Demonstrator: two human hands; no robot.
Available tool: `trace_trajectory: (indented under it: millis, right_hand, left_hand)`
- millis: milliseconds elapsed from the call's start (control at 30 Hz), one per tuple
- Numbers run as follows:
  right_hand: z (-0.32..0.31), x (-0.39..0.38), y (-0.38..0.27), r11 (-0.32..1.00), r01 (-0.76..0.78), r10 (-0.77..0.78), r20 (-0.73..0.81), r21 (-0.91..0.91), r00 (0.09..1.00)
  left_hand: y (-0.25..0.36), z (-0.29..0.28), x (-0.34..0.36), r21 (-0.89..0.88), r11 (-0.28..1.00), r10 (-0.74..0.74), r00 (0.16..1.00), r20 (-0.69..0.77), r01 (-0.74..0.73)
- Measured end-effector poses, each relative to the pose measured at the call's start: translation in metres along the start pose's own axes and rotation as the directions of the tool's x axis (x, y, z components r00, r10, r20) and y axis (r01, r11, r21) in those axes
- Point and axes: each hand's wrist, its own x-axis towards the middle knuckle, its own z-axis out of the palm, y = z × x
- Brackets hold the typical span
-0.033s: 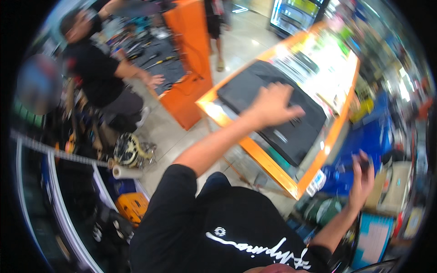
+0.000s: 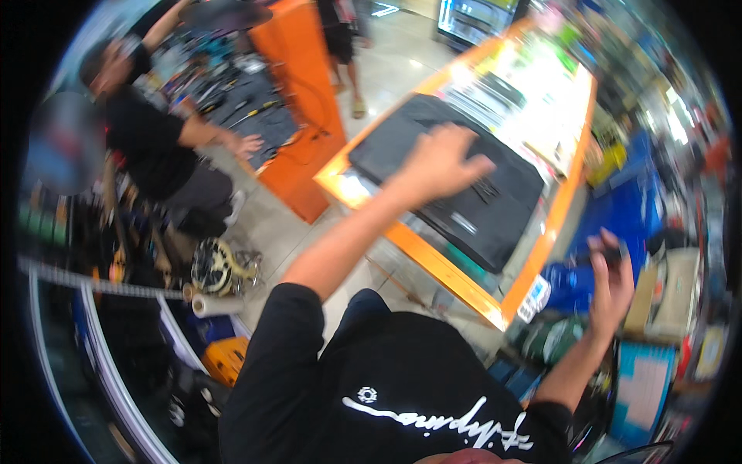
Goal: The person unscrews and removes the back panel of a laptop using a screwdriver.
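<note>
Two hands: our left hand (image 2: 444,162) spreads wide over one black bag (image 2: 502,216), gripping nothing, though we cannot tell whether it touches; our right hand (image 2: 611,282) curls its fingers round one small dark object (image 2: 615,253).
Black bag: flat on one orange-framed counter (image 2: 444,271).
Bag risk: a sideways shove could, we judge, send it over the counter's edge.
Small-object risk: with a loose hold, we might drop it.
Orange workbench (image 2: 301,178): one, with one co-worker (image 2: 151,139) beside it.
</note>
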Motion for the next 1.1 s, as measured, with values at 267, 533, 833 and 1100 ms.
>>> trace_trajectory:
  millis: [267, 533, 833, 1100]
  right_hand:
    - [0.086, 0.022, -0.015, 0.975, 0.055, -0.004, -0.228, 0.216, 0.974]
    - [0.136, 0.005, -0.013, 0.975, -0.019, 0.12, -0.458, 0.219, 0.881]
    - [0.108, 0.0, -0.005, 0.984, 0.008, 0.088, -0.524, 0.178, 0.847]
    - [0.093, 0.023, 0.008, 0.953, 0.034, 0.115, -0.463, 0.301, 0.879]
  left_hand:
    - [-0.051, -0.009, 0.064, -0.37, 0.902, 0.38, 0.816, 0.436, -0.222]
    - [-0.059, 0.01, 0.097, -0.394, 0.775, 0.632, 0.573, 0.522, -0.495]
    - [-0.04, 0.015, 0.097, -0.272, 0.778, 0.601, 0.547, 0.582, -0.566]
    - [-0.03, -0.004, 0.096, -0.315, 0.912, 0.401, 0.728, 0.557, -0.261]
